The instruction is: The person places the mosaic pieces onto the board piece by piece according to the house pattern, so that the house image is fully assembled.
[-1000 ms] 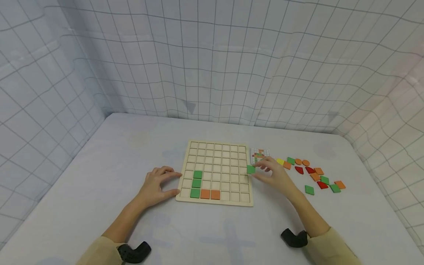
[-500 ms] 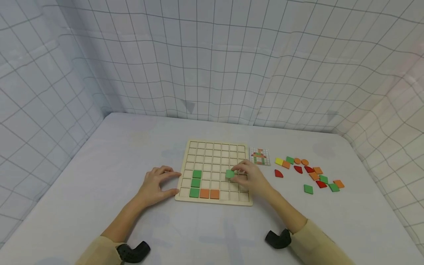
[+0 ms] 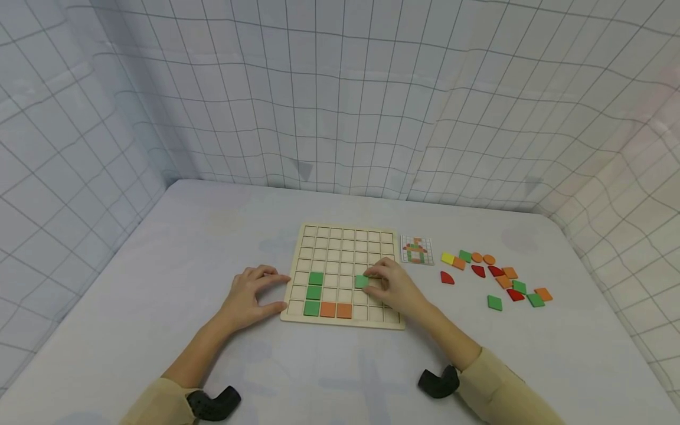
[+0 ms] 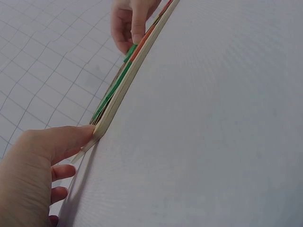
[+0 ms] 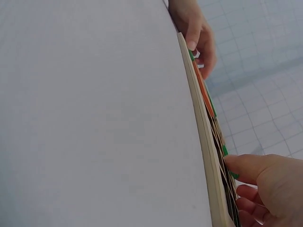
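Right fingers (image 3: 378,271) pinch green tile (image 3: 360,282) | tile shifted left over board (image 3: 347,234) | left fingers (image 3: 274,280) spread, unmoved at its edge

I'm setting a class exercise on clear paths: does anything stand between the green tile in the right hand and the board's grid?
Nothing visible does: the right hand pinches the green tile over the board; the orange tiles there lie apart.

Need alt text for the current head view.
A person's right hand pinches a green square tile at a pale wooden grid board, the left hand touching its left edge. Three green square tiles and two orange square tiles form an L on it; a white printed card and loose coloured pieces lie to its right.
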`<state>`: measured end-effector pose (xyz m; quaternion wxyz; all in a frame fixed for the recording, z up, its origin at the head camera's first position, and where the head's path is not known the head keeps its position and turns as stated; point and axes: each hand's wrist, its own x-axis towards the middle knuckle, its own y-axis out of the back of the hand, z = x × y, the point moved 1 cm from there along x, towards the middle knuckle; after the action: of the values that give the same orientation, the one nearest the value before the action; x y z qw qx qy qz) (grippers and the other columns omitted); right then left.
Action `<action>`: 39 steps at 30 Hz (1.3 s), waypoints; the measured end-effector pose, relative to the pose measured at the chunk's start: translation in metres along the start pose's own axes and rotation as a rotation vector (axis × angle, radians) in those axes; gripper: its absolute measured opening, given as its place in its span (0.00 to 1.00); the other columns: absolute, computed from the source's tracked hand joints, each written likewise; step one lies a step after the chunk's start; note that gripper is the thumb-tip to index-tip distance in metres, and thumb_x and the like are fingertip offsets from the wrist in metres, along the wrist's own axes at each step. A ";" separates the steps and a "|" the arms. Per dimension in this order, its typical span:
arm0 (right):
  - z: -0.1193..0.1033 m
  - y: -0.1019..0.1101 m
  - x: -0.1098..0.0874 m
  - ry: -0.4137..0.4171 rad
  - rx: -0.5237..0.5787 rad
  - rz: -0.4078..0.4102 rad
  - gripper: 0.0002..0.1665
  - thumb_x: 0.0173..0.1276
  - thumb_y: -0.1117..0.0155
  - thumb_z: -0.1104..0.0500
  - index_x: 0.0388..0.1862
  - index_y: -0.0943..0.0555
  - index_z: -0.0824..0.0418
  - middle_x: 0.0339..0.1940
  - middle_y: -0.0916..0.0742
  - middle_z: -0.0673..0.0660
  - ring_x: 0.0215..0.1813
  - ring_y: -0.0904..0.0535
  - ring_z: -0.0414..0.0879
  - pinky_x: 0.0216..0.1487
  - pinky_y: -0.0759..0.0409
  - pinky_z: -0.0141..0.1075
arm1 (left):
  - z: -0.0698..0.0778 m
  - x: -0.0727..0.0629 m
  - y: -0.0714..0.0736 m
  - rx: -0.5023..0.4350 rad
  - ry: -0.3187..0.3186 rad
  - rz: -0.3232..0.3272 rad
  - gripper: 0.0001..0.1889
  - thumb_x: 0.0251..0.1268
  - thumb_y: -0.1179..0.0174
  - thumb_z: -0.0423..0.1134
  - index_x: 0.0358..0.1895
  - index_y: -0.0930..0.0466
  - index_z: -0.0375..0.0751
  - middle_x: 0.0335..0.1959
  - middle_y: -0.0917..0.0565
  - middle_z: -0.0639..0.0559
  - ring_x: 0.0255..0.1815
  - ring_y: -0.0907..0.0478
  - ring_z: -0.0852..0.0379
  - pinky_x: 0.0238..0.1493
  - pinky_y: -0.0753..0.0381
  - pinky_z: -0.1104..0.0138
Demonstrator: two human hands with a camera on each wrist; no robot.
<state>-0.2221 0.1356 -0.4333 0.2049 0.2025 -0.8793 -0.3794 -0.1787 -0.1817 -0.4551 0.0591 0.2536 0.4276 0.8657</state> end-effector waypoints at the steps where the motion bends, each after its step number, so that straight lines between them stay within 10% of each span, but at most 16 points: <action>1: 0.000 0.000 0.000 0.003 -0.001 0.001 0.15 0.55 0.30 0.59 0.42 0.19 0.61 0.40 0.23 0.52 0.38 0.30 0.43 0.38 0.29 0.34 | 0.000 0.000 0.000 0.001 -0.001 0.001 0.23 0.43 0.31 0.46 0.48 0.19 0.47 0.44 0.25 0.50 0.45 0.33 0.48 0.42 0.41 0.52; 27: 0.003 -0.001 0.000 -0.018 0.014 -0.009 0.18 0.54 0.30 0.57 0.44 0.18 0.61 0.41 0.22 0.52 0.41 0.29 0.42 0.41 0.29 0.35 | 0.000 0.000 -0.001 -0.005 -0.007 0.009 0.23 0.43 0.31 0.46 0.48 0.19 0.47 0.44 0.25 0.50 0.44 0.33 0.49 0.41 0.41 0.53; 39: 0.004 0.033 -0.008 -0.070 0.076 0.115 0.17 0.56 0.32 0.61 0.46 0.19 0.64 0.44 0.21 0.59 0.43 0.28 0.52 0.43 0.28 0.44 | -0.001 0.000 -0.002 -0.002 -0.013 0.016 0.23 0.43 0.30 0.46 0.47 0.19 0.47 0.44 0.25 0.50 0.44 0.33 0.48 0.41 0.41 0.53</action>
<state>-0.2238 0.1623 -0.4128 0.1877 0.1461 -0.9098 -0.3402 -0.1787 -0.1813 -0.4567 0.0553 0.2626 0.4241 0.8649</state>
